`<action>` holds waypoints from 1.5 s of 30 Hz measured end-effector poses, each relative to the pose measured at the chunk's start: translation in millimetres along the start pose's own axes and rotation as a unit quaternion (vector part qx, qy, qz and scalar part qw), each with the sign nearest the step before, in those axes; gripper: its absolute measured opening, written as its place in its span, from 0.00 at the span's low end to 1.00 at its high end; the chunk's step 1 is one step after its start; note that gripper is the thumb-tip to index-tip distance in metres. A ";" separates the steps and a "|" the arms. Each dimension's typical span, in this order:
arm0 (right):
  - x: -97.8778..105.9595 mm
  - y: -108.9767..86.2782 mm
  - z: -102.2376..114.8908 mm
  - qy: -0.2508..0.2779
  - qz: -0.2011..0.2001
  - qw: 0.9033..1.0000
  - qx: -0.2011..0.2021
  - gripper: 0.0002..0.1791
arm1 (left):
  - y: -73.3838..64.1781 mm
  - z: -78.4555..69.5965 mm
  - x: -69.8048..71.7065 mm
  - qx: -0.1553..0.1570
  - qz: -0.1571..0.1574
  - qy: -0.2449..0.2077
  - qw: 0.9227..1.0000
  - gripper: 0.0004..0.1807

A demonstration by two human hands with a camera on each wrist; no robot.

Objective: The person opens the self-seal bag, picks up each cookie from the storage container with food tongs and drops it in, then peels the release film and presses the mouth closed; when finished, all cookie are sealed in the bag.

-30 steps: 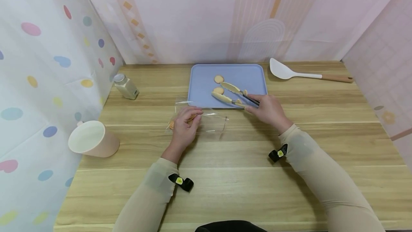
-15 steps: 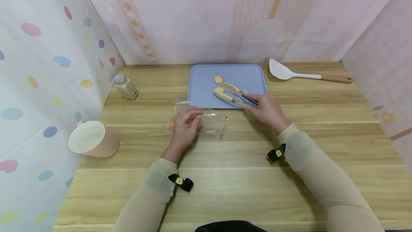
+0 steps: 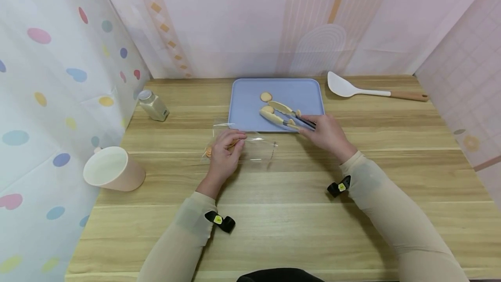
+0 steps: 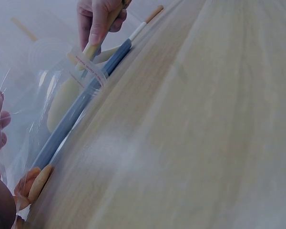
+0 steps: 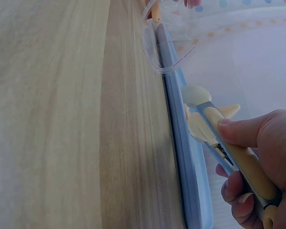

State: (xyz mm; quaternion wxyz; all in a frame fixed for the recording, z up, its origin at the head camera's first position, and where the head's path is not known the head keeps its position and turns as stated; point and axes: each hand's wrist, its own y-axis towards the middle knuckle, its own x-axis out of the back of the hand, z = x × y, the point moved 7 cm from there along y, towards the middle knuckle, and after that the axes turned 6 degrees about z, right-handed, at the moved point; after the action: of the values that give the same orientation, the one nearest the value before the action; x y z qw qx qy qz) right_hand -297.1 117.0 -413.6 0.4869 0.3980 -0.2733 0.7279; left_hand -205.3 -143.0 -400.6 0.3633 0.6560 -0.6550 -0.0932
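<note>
Tongs [image 3: 282, 108] reach across a pale blue tray [image 3: 307, 92], their long axis running away and to the left from the right hand [image 3: 328, 136]. Its grip is closed firmly around their handles, while their two tips stand apart. A nearer biscuit [image 3: 268, 109], round and lying on the tray, sits in the gap at those tips, partly hidden; whether they touch it I cannot tell. A second biscuit [image 3: 266, 96] lies just beyond, outside the tongs. On the near side, toward the left, the left hand [image 3: 225, 153] pinches a clear bag [image 3: 260, 150] between thumb and fingers. Orange-tan biscuits [image 3: 208, 152] show at the bag's left end; its other end points right. The bag overlaps the tray's near left edge above the wooden surface [image 3: 274, 212]. Through the tongs, the right hand appears better placed for the nearer biscuit.
</note>
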 end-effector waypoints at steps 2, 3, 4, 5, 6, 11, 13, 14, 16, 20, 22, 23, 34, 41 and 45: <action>1.1 -2.7 -0.6 0.005 -0.002 1.000 0.004 0.25 | 0.2 -0.1 0.0 0.001 0.000 0.000 1.000 0.06; 2.2 -4.4 -0.8 0.005 -0.004 1.000 0.007 0.25 | 0.2 -0.2 0.0 0.001 0.000 0.001 1.000 0.06; 3.3 -6.2 -0.9 0.005 -0.007 1.000 0.012 0.24 | 0.2 -0.4 0.0 0.001 -0.001 0.001 1.000 0.06; 4.7 -8.2 -1.2 0.007 -0.011 1.000 0.015 0.24 | 0.2 -0.5 0.0 0.002 -0.001 0.001 1.000 0.06; 6.1 -10.6 -1.6 0.008 -0.015 1.000 0.017 0.24 | 0.3 -0.6 0.0 0.002 -0.001 0.001 1.000 0.06; 14.6 -25.3 -4.4 0.015 -0.029 0.999 0.020 0.25 | 0.2 -2.0 -0.7 0.002 -0.002 0.000 1.000 0.06; 18.5 -32.8 -5.3 0.020 -0.032 0.999 0.017 0.25 | 0.3 -2.5 -1.2 0.002 -0.001 0.000 1.000 0.06; 20.2 -36.9 -5.7 0.025 -0.032 0.999 0.016 0.25 | 0.3 -2.6 -1.4 0.002 -0.001 -0.001 1.000 0.06; 22.9 -45.6 -6.1 0.029 -0.034 0.999 0.017 0.26 | 0.5 -2.7 -1.6 0.003 0.000 -0.002 1.000 0.06; 26.6 -64.7 -4.0 0.035 -0.040 0.998 0.031 0.25 | 1.2 -2.6 -1.2 0.005 0.000 -0.001 1.000 0.06; 27.0 -74.8 -3.8 0.042 -0.040 0.998 0.032 0.25 | 1.6 -2.7 -1.1 0.005 0.000 -0.002 1.000 0.06; 27.2 -80.0 -3.7 0.045 -0.039 0.998 0.033 0.25 | 1.7 -2.7 -1.1 0.005 0.000 -0.001 1.000 0.06; 15.6 -121.8 0.3 0.082 -0.026 0.995 0.057 0.23 | 2.9 -3.2 -0.1 -0.003 -0.002 0.001 1.000 0.06; -6.4 -117.8 0.9 0.102 0.030 0.993 0.048 0.24 | 2.8 -1.6 1.8 -0.006 -0.003 0.005 1.000 0.06; -15.1 -108.5 3.8 0.111 0.058 0.991 0.043 0.24 | 1.7 -1.2 1.7 -0.004 -0.002 0.005 1.000 0.06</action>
State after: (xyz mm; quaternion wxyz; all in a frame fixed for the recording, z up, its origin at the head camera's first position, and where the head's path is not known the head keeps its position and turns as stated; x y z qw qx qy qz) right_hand -192.2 147.3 -423.3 0.4537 0.3187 -0.2083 0.8058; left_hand -205.6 -143.9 -398.1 0.3685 0.6563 -0.6517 -0.0933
